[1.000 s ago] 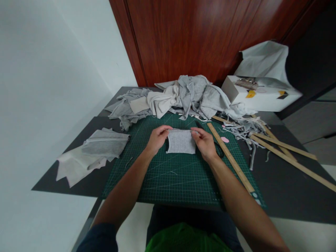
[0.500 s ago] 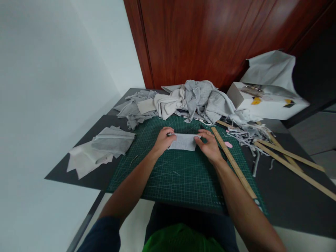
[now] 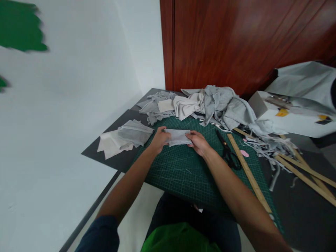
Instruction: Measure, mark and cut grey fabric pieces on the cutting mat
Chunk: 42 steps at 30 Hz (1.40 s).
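You are gripping a folded grey piece (image 3: 178, 137) on the mat (image 3: 183, 171), left hand (image 3: 160, 139) pinching one end, right hand (image 3: 198, 142) the other, stack (image 3: 126, 137) waiting leftward, scissors (image 3: 228, 150) lying untouched rightward.

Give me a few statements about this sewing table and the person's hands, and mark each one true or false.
1. Both hands hold the small grey fabric piece over the green cutting mat. True: the left hand grips one end, the right hand the other.
2. The black scissors are in the right hand. False: they lie on the mat, apart from that hand.
3. A heap of grey cloth sits at the far edge of the mat. True.
4. The wooden ruler lies to the left of the hands. False: it lies to their right, beside the scissors.
5. A stack of cut fabric pieces lies left of the mat. True.
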{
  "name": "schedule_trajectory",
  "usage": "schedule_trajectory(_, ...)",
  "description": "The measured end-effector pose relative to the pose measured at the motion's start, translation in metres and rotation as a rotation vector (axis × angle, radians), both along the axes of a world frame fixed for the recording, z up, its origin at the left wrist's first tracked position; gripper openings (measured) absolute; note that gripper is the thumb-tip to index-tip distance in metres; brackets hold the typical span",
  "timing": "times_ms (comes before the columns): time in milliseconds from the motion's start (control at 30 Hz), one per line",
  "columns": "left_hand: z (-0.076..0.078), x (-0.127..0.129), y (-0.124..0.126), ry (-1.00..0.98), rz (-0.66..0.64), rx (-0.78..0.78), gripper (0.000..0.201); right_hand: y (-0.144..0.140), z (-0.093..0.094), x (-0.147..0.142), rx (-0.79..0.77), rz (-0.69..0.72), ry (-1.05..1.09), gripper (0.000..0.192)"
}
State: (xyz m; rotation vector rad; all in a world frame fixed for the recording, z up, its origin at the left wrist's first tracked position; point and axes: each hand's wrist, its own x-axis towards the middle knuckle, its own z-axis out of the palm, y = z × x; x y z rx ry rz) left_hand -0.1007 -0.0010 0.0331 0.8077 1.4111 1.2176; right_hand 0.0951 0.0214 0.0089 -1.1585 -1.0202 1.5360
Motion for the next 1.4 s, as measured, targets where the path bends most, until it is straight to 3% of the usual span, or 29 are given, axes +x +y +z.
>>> schedule_trajectory(67,-0.003,-0.027,-0.002,0.065,0.057,0.023,0.075,0.001,0.0,-0.026,-0.08,0.044,0.008,0.028)
schedule_trajectory(167,-0.005,-0.069,-0.002,0.286,0.146,0.082,0.073,-0.003,-0.001,-0.071,-0.102,0.083,0.039,0.041)
schedule_trajectory(267,-0.002,-0.104,0.002,0.624,0.177,0.144,0.039,-0.009,-0.003,-0.117,-0.057,0.105,0.032,0.058)
schedule_trajectory(333,0.002,-0.122,0.006,0.815,0.159,0.148,0.021,-0.009,-0.006,-0.144,0.03,0.118,-0.026,0.068)
schedule_trajectory(433,0.008,-0.139,0.011,1.049,0.174,0.145,0.024,-0.005,-0.009,-0.176,0.249,0.111,-0.23,0.074)
schedule_trajectory(533,0.008,-0.149,0.015,1.24,0.185,0.124,0.036,0.001,-0.01,-0.197,0.476,0.166,-0.522,0.064)
schedule_trajectory(633,0.002,-0.155,0.016,1.354,0.135,0.026,0.041,0.002,-0.01,-0.208,0.561,0.295,-0.765,0.046)
schedule_trajectory(767,-0.011,-0.157,0.014,1.456,0.127,-0.122,0.042,-0.01,-0.009,-0.208,0.574,0.31,-1.002,0.038)
schedule_trajectory(867,-0.017,-0.157,0.012,1.521,0.113,-0.115,0.043,-0.019,-0.008,-0.202,0.606,0.318,-1.112,0.039)
schedule_trajectory(1067,-0.008,-0.142,0.013,1.605,0.143,-0.033,0.041,-0.018,0.003,-0.184,0.588,0.31,-1.086,0.051)
schedule_trajectory(1233,-0.003,-0.102,0.022,1.597,0.066,0.132,0.04,-0.014,0.005,-0.147,0.541,0.229,-1.122,0.051)
schedule_trajectory(1400,-0.009,-0.044,0.036,1.576,-0.056,0.235,0.046,-0.013,-0.003,-0.092,0.496,0.139,-1.215,0.049)
